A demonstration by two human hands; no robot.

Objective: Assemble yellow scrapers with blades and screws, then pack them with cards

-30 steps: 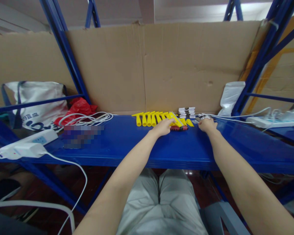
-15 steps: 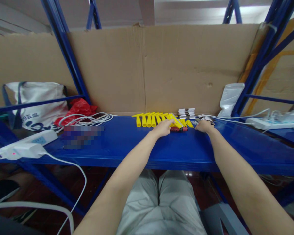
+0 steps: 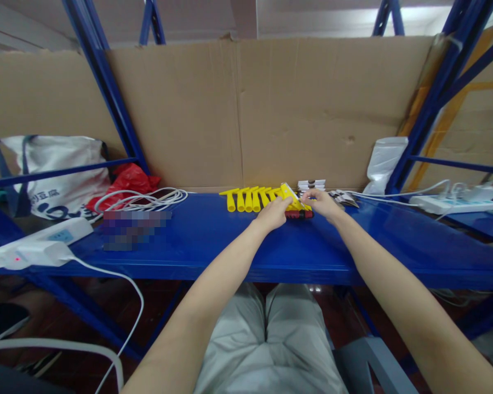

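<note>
My left hand [image 3: 274, 213] is closed around a yellow scraper [image 3: 288, 192] with a pale strip along its head. My right hand [image 3: 322, 203] is at the scraper's right edge, fingers pinched together; whatever small piece is between them is too small to make out. Beneath the scraper lies a red and black tool [image 3: 299, 214], partly covered by it. Left of my hands stands a row of several yellow T-shaped scrapers [image 3: 248, 201], handles toward me. Behind my right hand is a stack of white pieces with dark middles [image 3: 311, 185]. Small flat dark and silver pieces [image 3: 345, 198] lie to its right.
The blue shelf [image 3: 213, 235] is backed by cardboard [image 3: 181, 120]. At left are a power strip [image 3: 45, 243], coiled white cable [image 3: 152, 200], a red bag [image 3: 133, 180] and a cloth bag [image 3: 66, 175]. A clear plastic bag [image 3: 386, 164] and another power strip [image 3: 452, 204] are at right.
My right hand has moved left from the small flat pieces to the scraper's head. My left hand stays on the scraper, which is tilted slightly differently.
</note>
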